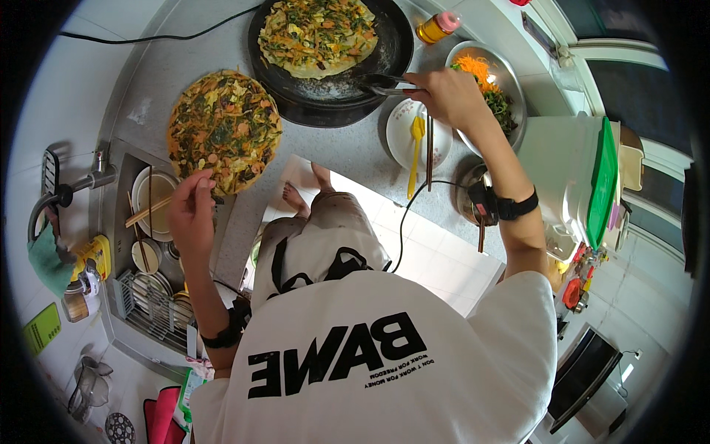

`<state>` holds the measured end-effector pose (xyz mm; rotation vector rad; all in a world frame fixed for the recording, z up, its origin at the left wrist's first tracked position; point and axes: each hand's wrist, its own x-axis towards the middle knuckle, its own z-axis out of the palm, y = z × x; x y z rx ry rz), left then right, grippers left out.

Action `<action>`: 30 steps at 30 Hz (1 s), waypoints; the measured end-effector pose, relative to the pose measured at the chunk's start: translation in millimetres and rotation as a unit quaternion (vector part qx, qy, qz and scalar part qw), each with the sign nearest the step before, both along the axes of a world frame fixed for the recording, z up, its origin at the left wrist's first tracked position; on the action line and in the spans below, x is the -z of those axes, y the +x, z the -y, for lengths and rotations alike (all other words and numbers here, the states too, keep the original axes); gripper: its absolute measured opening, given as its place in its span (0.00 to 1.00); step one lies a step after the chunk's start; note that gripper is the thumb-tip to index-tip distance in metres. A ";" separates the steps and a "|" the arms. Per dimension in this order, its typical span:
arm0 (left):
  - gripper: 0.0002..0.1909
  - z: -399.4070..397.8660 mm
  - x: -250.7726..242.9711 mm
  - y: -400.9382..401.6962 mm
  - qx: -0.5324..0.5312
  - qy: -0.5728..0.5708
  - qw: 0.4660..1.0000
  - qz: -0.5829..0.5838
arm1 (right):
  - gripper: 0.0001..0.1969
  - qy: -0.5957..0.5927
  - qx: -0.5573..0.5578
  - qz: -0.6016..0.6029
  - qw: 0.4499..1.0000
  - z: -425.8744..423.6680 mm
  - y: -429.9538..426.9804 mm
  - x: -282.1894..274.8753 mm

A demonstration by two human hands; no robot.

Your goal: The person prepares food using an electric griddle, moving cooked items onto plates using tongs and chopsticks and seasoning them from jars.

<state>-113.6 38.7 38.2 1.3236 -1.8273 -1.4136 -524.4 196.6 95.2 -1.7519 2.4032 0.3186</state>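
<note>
My right hand (449, 100) grips metal tongs (391, 86), whose tips are over the near right side of a black round pan (327, 100). Inside the pan lies a flatbread (319, 36) covered with greens, carrot shreds and pinkish slices. A second topped round flatbread (224, 130), browner at its rim, is to the left of the pan. The fingertips of my left hand (191, 205) are bunched at its near edge; whether they pinch it is unclear. What supports this flatbread is mostly hidden beneath it.
To the right are a white plate (395, 136) with a yellow brush (416, 150) and chopsticks (430, 150), a steel bowl (518, 83) of shredded vegetables, and an oil bottle (435, 28). A sink (125, 161) with dishes is at left. A black cable (402, 222) hangs over the counter edge.
</note>
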 end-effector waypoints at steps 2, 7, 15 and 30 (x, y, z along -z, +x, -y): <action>0.11 -1.1 -1.2 -2.2 0.004 0.002 1.000 0.003 | 0.15 0.005 -0.024 0.009 1.000 6.4 -5.8 -1.2; 0.12 -2.9 1.4 -3.9 0.006 -0.023 0.999 -0.028 | 0.13 0.019 -0.098 -0.012 0.995 28.7 -10.3 -7.4; 0.11 -5.2 4.4 1.9 -0.006 -0.020 1.000 -0.023 | 0.07 0.086 -0.093 -0.046 0.991 62.9 6.1 -4.5; 0.11 0.7 -1.7 5.8 -0.014 -0.015 1.000 -0.012 | 0.18 -0.176 0.114 0.050 0.977 42.1 3.6 19.3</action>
